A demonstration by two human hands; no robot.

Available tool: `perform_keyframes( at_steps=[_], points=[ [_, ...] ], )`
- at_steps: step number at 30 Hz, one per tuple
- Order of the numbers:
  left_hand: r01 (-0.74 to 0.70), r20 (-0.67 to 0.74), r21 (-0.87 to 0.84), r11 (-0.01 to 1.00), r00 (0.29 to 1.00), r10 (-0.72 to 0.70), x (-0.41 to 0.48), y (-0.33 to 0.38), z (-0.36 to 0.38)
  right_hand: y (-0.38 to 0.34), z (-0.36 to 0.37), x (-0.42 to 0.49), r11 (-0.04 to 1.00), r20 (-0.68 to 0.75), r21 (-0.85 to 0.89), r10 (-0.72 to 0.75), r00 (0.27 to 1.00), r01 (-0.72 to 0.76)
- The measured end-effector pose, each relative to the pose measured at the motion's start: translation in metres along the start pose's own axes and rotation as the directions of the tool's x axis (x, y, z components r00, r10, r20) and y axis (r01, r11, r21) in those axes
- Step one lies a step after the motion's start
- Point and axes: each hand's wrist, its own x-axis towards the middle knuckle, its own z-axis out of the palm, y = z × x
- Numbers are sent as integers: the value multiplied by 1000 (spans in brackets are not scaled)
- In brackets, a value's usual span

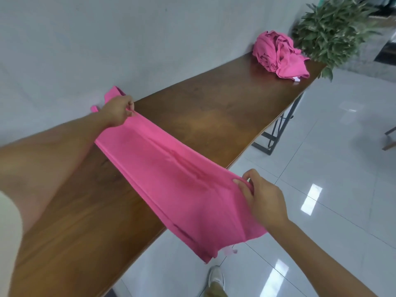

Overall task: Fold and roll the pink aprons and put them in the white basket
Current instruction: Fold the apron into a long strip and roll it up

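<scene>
Pink apron (171,179) stretched over wooden table (214,108), left hand (119,110) pinching one end, right hand (263,200) gripping other

A long narrow brown wooden table (214,108) on black metal legs (276,129) runs from the lower left of the frame to the upper right. 1 crumpled heap of pink cloth aprons (278,52) sits at its upper-right end. 1 folded pink apron (171,179) stretches across its middle, overhanging the right-hand edge.
</scene>
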Motion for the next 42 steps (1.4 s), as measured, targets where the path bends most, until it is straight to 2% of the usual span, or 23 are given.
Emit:
perform_keyframes(
  at_steps=[7,10,13,16,21,31,37,42],
  points=[
    [25,-9,-1,1000,1000,-25,-61,-37,-17,-49,11,-65,990,-38,52,-131,991,133],
    [91,34,44,995,995,-93,-86,-52,-14,-62,25,-93,972,76,131,-205,976,194],
    [112,99,162,980,987,-129,-107,-80,-9,-67,39,-114,956,182,238,-219,959,173],
    [145,140,264,954,973,-186,-123,-103,-1,-67,45,-121,962,257,245,-186,948,123],
    [133,179,204,970,969,-171,-147,-72,12,-63,42,-106,975,298,204,-147,943,88],
    [88,274,74,993,956,-105,-152,-4,73,-52,39,-59,973,408,195,-194,892,123],
    [170,340,166,971,915,-218,-158,9,101,-34,39,-20,952,432,209,-294,852,222],
    [238,298,96,967,920,-256,-171,13,112,-20,45,19,921,417,221,-386,823,320]
  ],
)
